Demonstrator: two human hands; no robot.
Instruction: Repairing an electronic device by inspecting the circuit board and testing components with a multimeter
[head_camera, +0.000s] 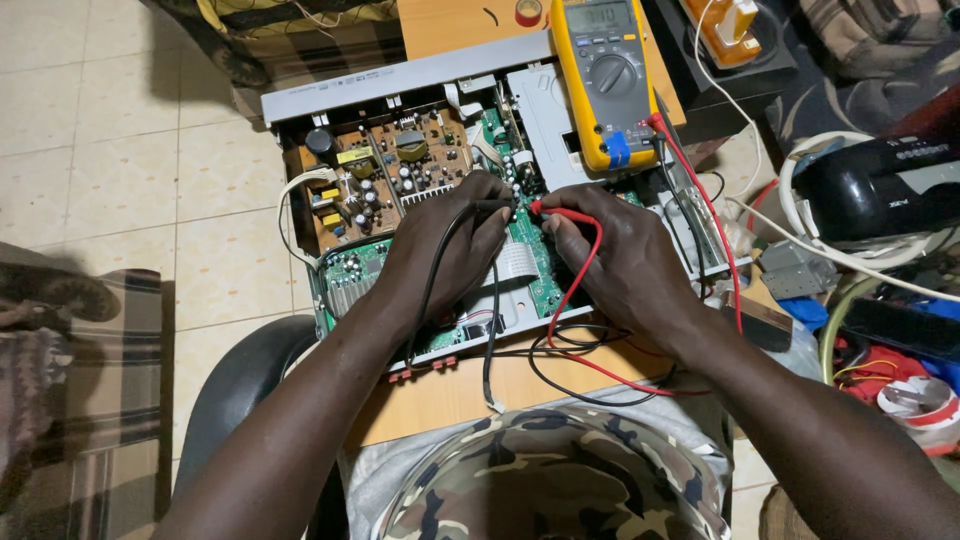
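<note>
The left hand (445, 245) pinches the black probe (497, 205) and the right hand (615, 255) pinches the red probe (552, 211), both tips touching the green board (528, 262) in the open box, so next comes holding steady, I think, near the yellow meter (605, 80).

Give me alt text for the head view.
The left hand holds a black probe and the right hand a red probe against a green circuit board inside an opened device, with a yellow multimeter resting above.
</note>
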